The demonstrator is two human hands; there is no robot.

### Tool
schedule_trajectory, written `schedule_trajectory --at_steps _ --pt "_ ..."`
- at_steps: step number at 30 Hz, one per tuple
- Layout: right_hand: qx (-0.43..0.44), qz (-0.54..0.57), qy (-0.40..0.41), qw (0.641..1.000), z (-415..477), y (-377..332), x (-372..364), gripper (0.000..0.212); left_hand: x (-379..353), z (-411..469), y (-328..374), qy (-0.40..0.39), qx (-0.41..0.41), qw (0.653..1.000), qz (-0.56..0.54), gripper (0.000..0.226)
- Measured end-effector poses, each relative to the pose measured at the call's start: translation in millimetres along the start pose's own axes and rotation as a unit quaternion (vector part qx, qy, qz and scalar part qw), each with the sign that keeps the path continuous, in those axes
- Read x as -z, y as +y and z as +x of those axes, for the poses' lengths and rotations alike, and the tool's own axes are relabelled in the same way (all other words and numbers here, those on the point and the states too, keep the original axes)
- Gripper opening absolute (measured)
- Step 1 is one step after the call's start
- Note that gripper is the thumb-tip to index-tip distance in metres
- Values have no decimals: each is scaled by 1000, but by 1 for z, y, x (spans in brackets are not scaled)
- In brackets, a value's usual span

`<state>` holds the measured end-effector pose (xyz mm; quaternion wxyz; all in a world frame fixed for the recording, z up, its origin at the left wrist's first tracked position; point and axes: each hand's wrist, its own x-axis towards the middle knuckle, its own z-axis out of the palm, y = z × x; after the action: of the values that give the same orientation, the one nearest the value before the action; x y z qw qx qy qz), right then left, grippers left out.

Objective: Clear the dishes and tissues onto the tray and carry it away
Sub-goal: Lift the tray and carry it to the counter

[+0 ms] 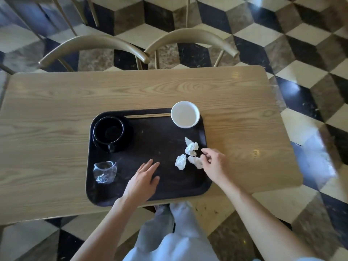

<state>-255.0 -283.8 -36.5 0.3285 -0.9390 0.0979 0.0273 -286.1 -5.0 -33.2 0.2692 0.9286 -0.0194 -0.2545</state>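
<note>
Centrally on the bench [56,102], tray [150,193] carries black cup [109,131], white bowl [185,114], tissues [191,147]. Left hand [144,180] lies flat, open, empty; right hand [213,162] pinches one tissue.

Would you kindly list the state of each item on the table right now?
tray: flat on the table, loaded
black cup: upright on tray
white bowl: upright, far right corner
chopsticks: lying along far edge
plastic wrapper: crumpled
tissues: crumpled, on tray
left hand: open, flat
right hand: pinching a tissue
</note>
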Motion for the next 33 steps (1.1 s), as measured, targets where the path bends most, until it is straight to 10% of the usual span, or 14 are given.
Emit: schedule_trajectory --at_steps 13,20,33 --pt "-147 75 13 986 36 -5 -4 33 90 -30 -94 403 110 882 -219 18" --pt "-140 65 16 988 49 6 -18 31 94 4 -152 351 226 885 -208 27" --pt "-106 -1 90 990 53 16 -45 27 80 40 -164 291 182 935 -85 20"
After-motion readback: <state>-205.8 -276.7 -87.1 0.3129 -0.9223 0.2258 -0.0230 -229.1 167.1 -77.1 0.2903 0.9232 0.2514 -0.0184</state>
